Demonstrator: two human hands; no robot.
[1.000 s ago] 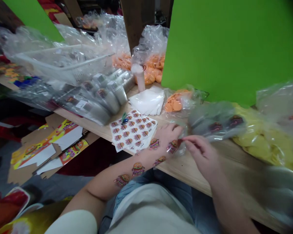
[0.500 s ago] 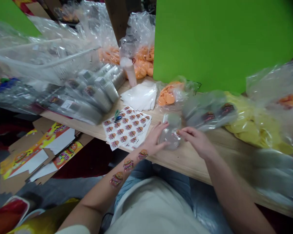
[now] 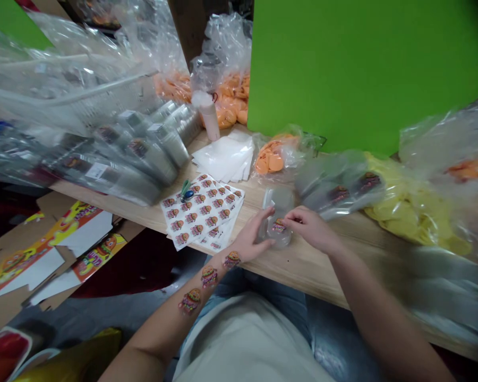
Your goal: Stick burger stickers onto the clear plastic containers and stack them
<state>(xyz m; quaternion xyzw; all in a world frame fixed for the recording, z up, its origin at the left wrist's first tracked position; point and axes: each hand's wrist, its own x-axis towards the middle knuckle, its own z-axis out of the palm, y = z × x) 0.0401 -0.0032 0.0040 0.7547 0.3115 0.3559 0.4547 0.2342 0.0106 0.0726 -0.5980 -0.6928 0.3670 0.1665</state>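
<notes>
Two bare hands work at one clear, thin-walled plastic tub [image 3: 278, 229] on the smooth, pale wooden tabletop [image 3: 306, 268]. My left hand [image 3: 253, 233], fingers spread, rests against the tub's side. My right hand [image 3: 308, 227] curls inward, its fingertips [image 3: 289, 214] pinching a glossy burger sticker [image 3: 279, 226] on the plastic. Printed sticker sheets [image 3: 199, 209] lie just left, beside crinkled plastic bags [image 3: 338, 183].

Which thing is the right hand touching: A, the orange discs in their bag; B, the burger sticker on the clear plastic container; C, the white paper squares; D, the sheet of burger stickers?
B: the fingertips of the right hand meet the small orange-and-red burger sticker on the clear plastic container.
</notes>
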